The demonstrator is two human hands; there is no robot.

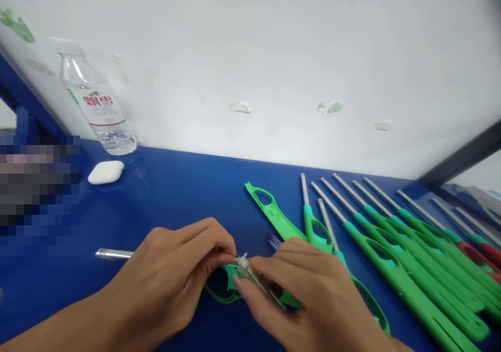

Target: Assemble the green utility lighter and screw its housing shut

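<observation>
Near the front of the blue table, my right hand [301, 289] grips a clear plastic lighter fuel tank [254, 279] between thumb and fingers. A pale fitting sits at its upper end. My left hand [183, 268] is closed in a pinch right at that fitting; what lies between its fingertips is too small to make out. Beneath the hands is a green lighter shell [223, 294], partly covered by them. A metal lighter tube [113, 254] sticks out to the left from behind my left hand. Beyond my right hand lies an open green half shell [277, 219].
Several green long-necked lighters [415, 289] lie side by side on the right, with red ones [477, 258] further over. A water bottle [97, 107] and a white case [105, 172] are at the back left. A white wall [250, 55] borders the blue table [176, 185].
</observation>
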